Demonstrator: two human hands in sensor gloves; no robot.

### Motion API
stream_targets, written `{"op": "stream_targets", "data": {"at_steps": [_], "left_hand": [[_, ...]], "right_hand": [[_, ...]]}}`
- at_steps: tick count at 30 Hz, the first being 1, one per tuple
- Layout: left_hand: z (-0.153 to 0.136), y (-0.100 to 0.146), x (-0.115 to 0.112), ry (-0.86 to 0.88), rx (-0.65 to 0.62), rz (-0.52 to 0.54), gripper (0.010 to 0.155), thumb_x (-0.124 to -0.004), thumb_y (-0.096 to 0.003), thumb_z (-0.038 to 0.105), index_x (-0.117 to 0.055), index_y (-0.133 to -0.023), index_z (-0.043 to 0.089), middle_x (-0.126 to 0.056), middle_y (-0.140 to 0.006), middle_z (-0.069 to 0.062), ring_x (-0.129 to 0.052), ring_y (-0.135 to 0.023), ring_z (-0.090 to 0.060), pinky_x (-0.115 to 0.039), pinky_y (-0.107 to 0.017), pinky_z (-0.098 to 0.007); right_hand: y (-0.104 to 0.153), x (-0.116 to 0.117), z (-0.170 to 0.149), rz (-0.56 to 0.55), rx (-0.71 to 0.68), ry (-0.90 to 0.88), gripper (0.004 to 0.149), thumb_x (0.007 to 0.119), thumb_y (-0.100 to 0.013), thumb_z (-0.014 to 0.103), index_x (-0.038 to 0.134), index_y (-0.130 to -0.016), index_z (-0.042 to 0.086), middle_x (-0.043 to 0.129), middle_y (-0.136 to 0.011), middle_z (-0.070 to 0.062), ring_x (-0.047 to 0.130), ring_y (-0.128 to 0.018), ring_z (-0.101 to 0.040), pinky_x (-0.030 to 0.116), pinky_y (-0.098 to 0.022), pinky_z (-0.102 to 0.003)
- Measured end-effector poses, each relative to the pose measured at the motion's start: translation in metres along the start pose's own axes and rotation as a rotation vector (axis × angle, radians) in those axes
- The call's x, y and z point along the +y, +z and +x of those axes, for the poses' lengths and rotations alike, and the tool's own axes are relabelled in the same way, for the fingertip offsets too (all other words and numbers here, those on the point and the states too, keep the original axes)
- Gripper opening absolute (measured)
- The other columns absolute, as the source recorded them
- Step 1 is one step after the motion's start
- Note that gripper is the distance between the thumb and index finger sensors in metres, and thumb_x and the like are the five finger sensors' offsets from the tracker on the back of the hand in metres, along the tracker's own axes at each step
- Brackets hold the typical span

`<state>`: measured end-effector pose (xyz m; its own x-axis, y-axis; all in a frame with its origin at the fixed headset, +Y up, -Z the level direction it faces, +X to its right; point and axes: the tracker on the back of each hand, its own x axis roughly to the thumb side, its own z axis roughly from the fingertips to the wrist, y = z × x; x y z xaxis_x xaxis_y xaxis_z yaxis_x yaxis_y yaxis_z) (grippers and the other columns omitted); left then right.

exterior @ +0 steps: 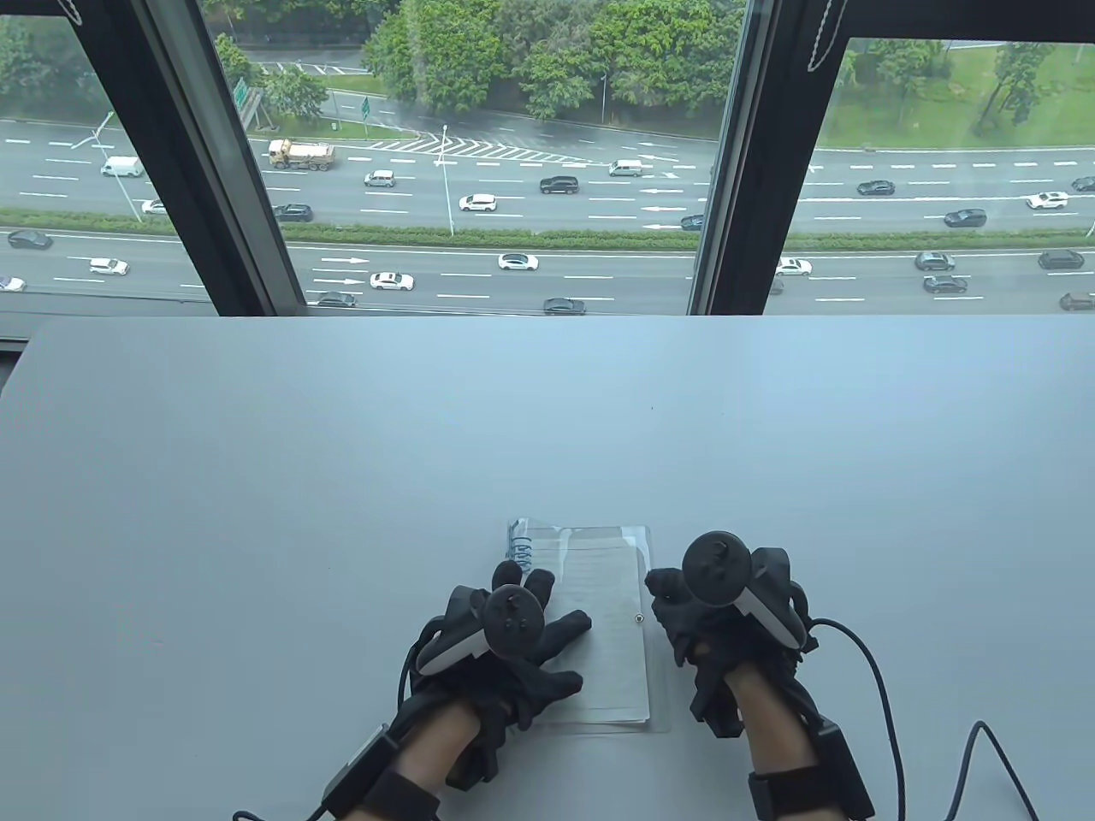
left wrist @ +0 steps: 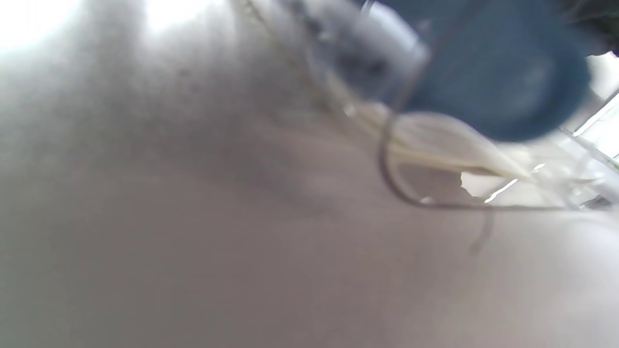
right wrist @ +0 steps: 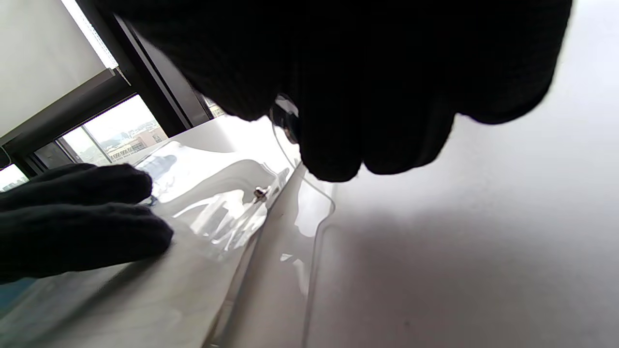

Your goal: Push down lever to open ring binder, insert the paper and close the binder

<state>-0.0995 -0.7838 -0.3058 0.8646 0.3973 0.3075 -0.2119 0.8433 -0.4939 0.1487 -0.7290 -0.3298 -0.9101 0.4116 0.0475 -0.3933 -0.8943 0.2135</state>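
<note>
Clear plastic binder (exterior: 599,616) lying flat near the front edge of the pale surface (exterior: 342,479), between the two gloved hands, transparent cover over a printed sheet of paper (exterior: 609,599), a small metal stud (exterior: 639,617) near its right edge. Left hand (exterior: 513,637) flat on the left half, fingers (exterior: 547,590) straight and spread, pressing the cover down close to the spine, holding nothing. Right hand (exterior: 697,616) just beside the right edge, fingers curled downward in the right wrist view; whether pinching the cover's edge or merely resting against it cannot be told, the fingertips hiding the contact. Something coiled and blue-white (exterior: 519,547) at the far left corner, too small to identify. Left wrist view blurred, showing only a thin wire ring (left wrist: 411,188) with sheets fanned behind it. Lever not visible in any view. Judging by looks: light and thin, cover flexible and glossy, so likely slippery under glove fabric and prone to sliding on the smooth surface; paper limp, easily creased or torn at its holes. Best held by pinning the spine side flat with one palm and lifting the cover by its free right edge or corner, keeping any grip on the paper at its margin.
</note>
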Motion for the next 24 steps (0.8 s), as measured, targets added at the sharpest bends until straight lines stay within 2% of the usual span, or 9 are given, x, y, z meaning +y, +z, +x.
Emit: {"op": "stream_targets", "data": {"at_steps": [3,7,14,18,24], "left_hand": [[0.003,0.000,0.000,-0.042,0.002,0.007,0.073,-0.072,-0.0440,0.065,-0.046,-0.111,0.051,-0.009,-0.122,0.007,0.017,-0.099,-0.035,-0.009,-0.070,-0.065],[0.002,0.000,0.000,-0.011,-0.004,-0.005,0.073,-0.071,-0.0443,0.066,-0.045,-0.111,0.051,-0.007,-0.121,0.008,0.020,-0.098,-0.032,-0.008,-0.070,-0.064],[0.000,-0.001,0.000,0.008,-0.004,-0.003,0.074,-0.071,-0.0436,0.066,-0.046,-0.111,0.050,-0.007,-0.121,0.009,0.020,-0.098,-0.030,-0.007,-0.071,-0.062],[-0.002,0.000,0.000,0.017,-0.004,-0.003,0.074,-0.071,-0.0431,0.066,-0.046,-0.111,0.050,-0.007,-0.121,0.010,0.020,-0.098,-0.030,-0.008,-0.071,-0.062],[-0.003,0.001,0.000,0.015,0.007,-0.006,0.075,-0.070,-0.0433,0.067,-0.043,-0.112,0.049,-0.006,-0.120,0.011,0.020,-0.098,-0.029,-0.010,-0.072,-0.062]], "right_hand": [[-0.001,0.004,0.002,0.011,-0.003,0.006,0.048,0.086,-0.048,0.034,0.083,-0.093,0.020,0.101,-0.075,-0.009,0.101,-0.058,-0.036,0.083,-0.042,-0.049],[-0.002,0.007,0.007,-0.042,-0.011,0.063,0.041,0.091,-0.045,0.030,0.091,-0.084,0.020,0.103,-0.070,-0.006,0.103,-0.055,-0.033,0.085,-0.040,-0.047],[-0.006,0.018,0.021,-0.099,-0.052,0.237,0.039,0.097,-0.040,0.034,0.094,-0.078,0.025,0.103,-0.065,-0.002,0.103,-0.051,-0.030,0.085,-0.038,-0.045],[-0.007,0.023,0.030,-0.124,-0.065,0.320,0.039,0.098,-0.039,0.035,0.095,-0.076,0.026,0.103,-0.063,-0.001,0.103,-0.050,-0.029,0.085,-0.038,-0.045],[-0.006,0.026,0.035,-0.109,-0.052,0.336,0.037,0.097,-0.039,0.033,0.095,-0.075,0.026,0.102,-0.064,-0.002,0.101,-0.052,-0.030,0.084,-0.039,-0.046]]}}
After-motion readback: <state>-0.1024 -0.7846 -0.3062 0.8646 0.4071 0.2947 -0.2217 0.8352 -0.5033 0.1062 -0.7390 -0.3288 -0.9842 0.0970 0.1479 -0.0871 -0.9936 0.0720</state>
